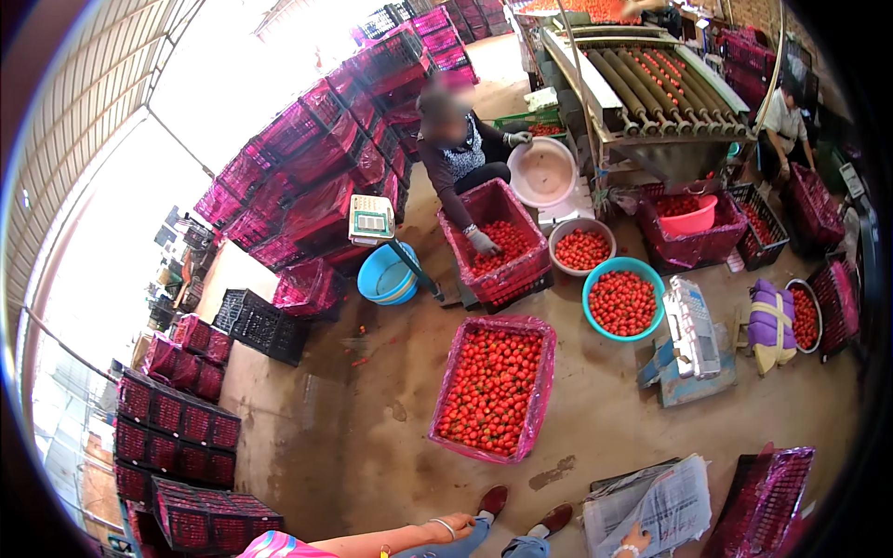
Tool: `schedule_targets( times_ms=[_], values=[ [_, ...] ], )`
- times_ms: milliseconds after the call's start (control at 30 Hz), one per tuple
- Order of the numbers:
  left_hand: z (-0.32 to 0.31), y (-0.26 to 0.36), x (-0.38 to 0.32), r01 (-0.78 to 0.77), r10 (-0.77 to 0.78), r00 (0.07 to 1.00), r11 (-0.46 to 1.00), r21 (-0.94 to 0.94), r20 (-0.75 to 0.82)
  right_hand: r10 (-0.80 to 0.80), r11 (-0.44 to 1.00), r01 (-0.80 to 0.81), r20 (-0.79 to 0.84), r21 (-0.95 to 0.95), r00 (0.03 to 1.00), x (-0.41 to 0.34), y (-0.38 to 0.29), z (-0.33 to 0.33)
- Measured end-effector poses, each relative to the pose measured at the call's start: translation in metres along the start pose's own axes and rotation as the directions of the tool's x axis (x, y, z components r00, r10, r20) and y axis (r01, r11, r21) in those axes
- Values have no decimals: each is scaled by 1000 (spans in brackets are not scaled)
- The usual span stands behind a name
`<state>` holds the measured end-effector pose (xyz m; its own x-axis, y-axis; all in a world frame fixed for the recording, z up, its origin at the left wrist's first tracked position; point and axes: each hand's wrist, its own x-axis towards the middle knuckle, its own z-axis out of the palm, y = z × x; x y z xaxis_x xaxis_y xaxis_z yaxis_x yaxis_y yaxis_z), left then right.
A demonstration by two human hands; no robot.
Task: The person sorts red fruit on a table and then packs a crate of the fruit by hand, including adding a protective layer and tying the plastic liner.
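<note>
My left hand, with a bracelet at the wrist, hangs over my jeans near the bottom edge and holds nothing. Printed newspaper sheets lie in a stack on the floor to the right of my shoes. My right hand, wearing a beaded bracelet, has hold of the near edge of the top sheet, which looks bent up. Ahead of my feet stands a crate lined with pink plastic film and filled with small red tomatoes.
A seated person's gloved hand reaches into another tomato crate. Beyond are a turquoise basin, a platform scale and a roller sorting machine. Wrapped crates are stacked left; a film-lined crate is at right.
</note>
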<state>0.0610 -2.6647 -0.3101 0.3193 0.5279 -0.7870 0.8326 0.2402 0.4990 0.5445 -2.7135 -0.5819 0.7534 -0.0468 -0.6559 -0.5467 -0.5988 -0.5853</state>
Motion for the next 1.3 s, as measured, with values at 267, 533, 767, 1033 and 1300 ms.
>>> schedule_targets(
  times_ms=[267, 533, 767, 1033, 1300],
  values=[
    [-31, 36, -16, -71, 83, 996, 975, 211, -46, -314, 753, 361, 182, -550, 932, -55, -111, -64],
    [-51, 58, -47, -128, 150, 987, 952, 278, -56, -534, 239, 629, 442, -739, 721, -137, -231, -141],
    [-54, 63, -31, -212, 221, 973, 968, 134, -61, -795, 20, 883, 528, -470, 299, -208, -295, -163],
    [-58, 156, -70, 52, -48, 999, 787, -615, 23, -426, 791, 600, 814, 122, 395, -441, -332, -114],
    [-72, 68, -48, -54, -56, 997, -30, -998, -52, -245, 933, 338, 907, 124, 343, -483, -286, -70]
  ],
)
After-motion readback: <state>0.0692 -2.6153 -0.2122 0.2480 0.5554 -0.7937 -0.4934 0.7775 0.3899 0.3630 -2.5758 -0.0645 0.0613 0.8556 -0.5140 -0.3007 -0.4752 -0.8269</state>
